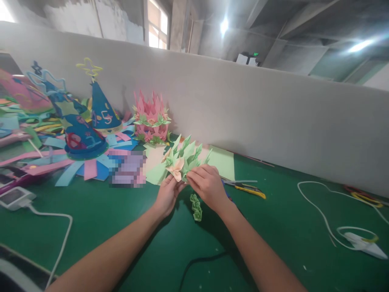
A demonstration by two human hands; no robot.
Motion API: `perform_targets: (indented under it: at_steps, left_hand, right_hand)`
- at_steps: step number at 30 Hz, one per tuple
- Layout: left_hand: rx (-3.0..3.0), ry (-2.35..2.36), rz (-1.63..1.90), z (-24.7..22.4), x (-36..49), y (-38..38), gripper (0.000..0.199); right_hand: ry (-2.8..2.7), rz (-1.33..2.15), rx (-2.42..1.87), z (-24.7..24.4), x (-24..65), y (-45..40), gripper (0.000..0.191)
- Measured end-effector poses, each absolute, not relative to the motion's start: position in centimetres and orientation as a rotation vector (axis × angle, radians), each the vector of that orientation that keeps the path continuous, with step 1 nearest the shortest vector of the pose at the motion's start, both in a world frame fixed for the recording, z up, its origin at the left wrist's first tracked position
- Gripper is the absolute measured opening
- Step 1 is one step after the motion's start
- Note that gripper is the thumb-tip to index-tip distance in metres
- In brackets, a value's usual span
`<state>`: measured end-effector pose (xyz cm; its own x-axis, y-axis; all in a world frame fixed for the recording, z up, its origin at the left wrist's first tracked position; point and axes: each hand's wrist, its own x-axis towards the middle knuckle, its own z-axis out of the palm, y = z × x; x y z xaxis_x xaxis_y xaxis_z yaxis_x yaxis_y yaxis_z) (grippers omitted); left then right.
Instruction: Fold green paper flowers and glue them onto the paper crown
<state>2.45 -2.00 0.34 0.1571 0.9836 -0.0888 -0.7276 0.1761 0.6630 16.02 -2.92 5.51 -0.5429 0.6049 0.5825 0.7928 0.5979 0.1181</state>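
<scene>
A folded-paper piece (188, 156) with pale green points and peach flowers is held up over the table in the middle of the head view. My left hand (168, 194) has its fingers closed on the lower left of it, under a peach flower. At its lower right side, my right hand (208, 184) pinches the green paper. Just below, between my hands, a small green folded-paper strip (196, 207) lies on the green table (146, 251). Parts of the held piece are hidden by my right fingers.
Pale green paper sheets (223, 160) lie behind my hands. A yellow cutter (251, 191) is to the right. A pink paper crown (152, 115), blue cone hats (103, 107) and paper strips stand left. White cables (317, 219) lie at both sides; a partition (258, 109) runs behind.
</scene>
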Motion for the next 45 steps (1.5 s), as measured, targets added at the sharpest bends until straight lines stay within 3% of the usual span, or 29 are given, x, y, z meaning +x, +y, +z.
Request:
perform_targets:
  at_steps: [4,14,37,45]
  left_hand:
    - [0.540,0.560,1.301,0.41,2.25,-2.21,0.015]
    - [0.656,0.558,1.260,0.18,2.05,-1.95,0.033]
    - [0.597,0.621,1.233,-0.13,1.94,-1.73,0.017]
    - [0.595,0.632,1.225,0.28,1.94,-1.78,0.019]
  right_hand:
    - [-2.328,-0.517,-1.122,5.75,15.86,-3.14,0.017]
    - [-2.296,-0.511,-1.143,5.21,15.98,-3.07,0.015]
    - [-2.169,-0.532,-1.169,4.82,16.26,-3.74,0.015]
    - [-2.186,-0.513,-1.183,4.84,16.37,-3.75,0.016]
